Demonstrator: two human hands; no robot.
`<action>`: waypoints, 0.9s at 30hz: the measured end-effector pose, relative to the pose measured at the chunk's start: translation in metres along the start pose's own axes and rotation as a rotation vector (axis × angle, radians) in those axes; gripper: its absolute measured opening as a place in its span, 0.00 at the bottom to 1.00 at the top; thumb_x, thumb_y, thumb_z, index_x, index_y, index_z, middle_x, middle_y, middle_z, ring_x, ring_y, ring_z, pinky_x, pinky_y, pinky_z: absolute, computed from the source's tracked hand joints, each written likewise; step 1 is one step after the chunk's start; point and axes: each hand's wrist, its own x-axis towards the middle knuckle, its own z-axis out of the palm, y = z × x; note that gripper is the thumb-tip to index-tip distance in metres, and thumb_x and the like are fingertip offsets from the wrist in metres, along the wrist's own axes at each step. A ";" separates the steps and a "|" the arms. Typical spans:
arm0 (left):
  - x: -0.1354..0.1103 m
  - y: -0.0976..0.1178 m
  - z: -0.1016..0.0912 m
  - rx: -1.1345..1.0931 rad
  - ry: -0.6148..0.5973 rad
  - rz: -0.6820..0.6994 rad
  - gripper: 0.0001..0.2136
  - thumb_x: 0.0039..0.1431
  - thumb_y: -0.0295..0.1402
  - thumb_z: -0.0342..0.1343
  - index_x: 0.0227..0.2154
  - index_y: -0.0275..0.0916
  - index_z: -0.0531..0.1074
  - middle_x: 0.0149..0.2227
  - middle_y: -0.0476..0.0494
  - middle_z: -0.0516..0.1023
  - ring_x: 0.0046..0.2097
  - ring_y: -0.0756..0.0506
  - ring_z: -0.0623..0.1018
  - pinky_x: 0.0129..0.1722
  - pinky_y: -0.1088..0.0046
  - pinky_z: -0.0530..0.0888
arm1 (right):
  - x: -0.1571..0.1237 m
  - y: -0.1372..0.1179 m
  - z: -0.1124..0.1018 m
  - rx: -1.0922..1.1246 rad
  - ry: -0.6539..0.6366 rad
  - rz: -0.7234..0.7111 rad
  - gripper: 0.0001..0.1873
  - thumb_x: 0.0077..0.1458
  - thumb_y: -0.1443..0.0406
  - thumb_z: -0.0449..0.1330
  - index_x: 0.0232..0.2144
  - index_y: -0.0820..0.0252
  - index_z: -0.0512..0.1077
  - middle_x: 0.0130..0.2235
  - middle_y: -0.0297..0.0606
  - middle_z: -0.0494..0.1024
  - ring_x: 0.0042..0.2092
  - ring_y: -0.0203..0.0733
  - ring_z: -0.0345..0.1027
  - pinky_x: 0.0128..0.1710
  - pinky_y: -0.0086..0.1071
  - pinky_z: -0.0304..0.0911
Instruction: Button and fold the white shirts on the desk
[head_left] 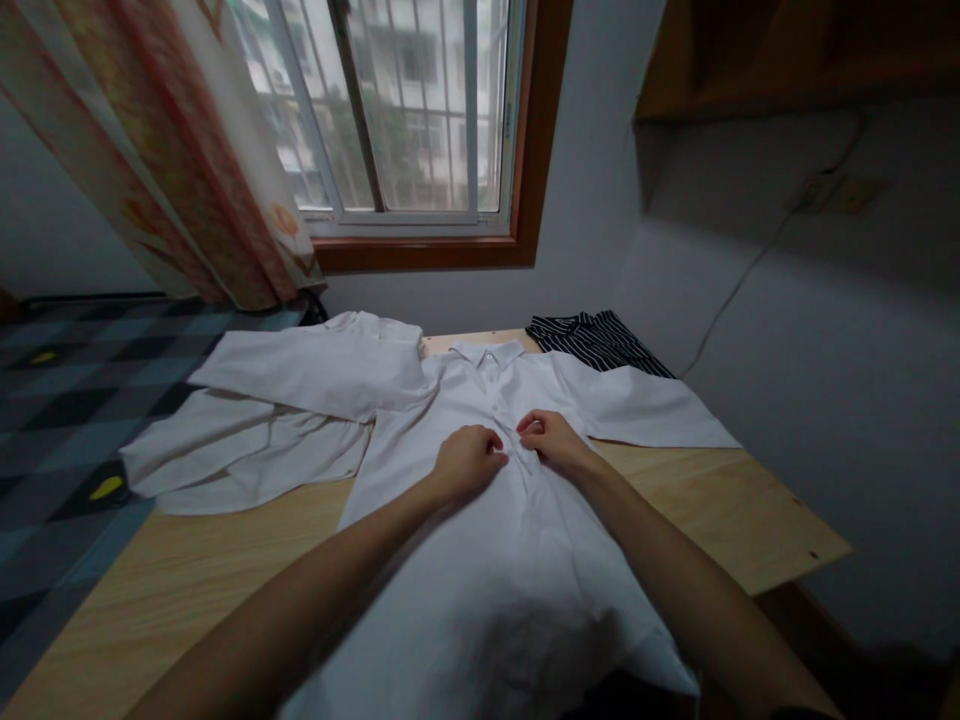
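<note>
A white button-up shirt (495, 560) lies spread flat on a light wooden table (225, 560), collar toward the window and sleeves out to both sides. My left hand (466, 462) and my right hand (549, 437) meet at the shirt's front placket, at chest height. Both have their fingers curled and pinched on the fabric along the button line. What sits between the fingertips is too small to make out beyond the cloth.
A second white garment (247, 455) lies crumpled at the table's left. A black-and-white striped garment (596, 340) sits at the far right corner by the wall. A window (405, 110) and a patterned curtain (172, 150) are behind; a chequered floor (60, 400) lies left.
</note>
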 end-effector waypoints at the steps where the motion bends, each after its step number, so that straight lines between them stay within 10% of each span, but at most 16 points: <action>1: 0.003 0.002 0.005 -0.002 0.008 -0.010 0.10 0.53 0.36 0.58 0.37 0.41 0.79 0.37 0.43 0.80 0.39 0.43 0.77 0.37 0.72 0.68 | -0.001 -0.001 -0.001 0.037 -0.001 0.011 0.11 0.36 0.72 0.59 0.28 0.62 0.70 0.19 0.25 0.68 0.18 0.28 0.57 0.17 0.23 0.47; 12: 0.006 0.007 0.023 -0.038 0.052 -0.009 0.07 0.56 0.30 0.54 0.30 0.39 0.78 0.31 0.44 0.80 0.35 0.45 0.76 0.33 0.72 0.64 | -0.011 -0.006 -0.001 -0.020 -0.106 0.128 0.17 0.34 0.73 0.62 0.32 0.60 0.68 0.20 0.24 0.70 0.18 0.32 0.63 0.18 0.25 0.56; 18: 0.002 -0.001 0.025 -0.213 0.072 -0.077 0.06 0.56 0.31 0.56 0.30 0.37 0.76 0.31 0.45 0.79 0.32 0.48 0.74 0.31 0.74 0.63 | -0.019 -0.009 0.013 -0.345 0.173 -0.081 0.14 0.37 0.74 0.58 0.30 0.58 0.68 0.22 0.26 0.72 0.23 0.33 0.66 0.23 0.24 0.57; 27: 0.001 0.000 0.017 -0.311 0.054 -0.123 0.05 0.54 0.31 0.58 0.29 0.36 0.77 0.30 0.45 0.79 0.31 0.48 0.74 0.31 0.75 0.64 | -0.028 -0.018 0.023 -0.460 0.251 -0.179 0.12 0.40 0.72 0.58 0.31 0.56 0.68 0.25 0.28 0.73 0.28 0.35 0.66 0.29 0.27 0.58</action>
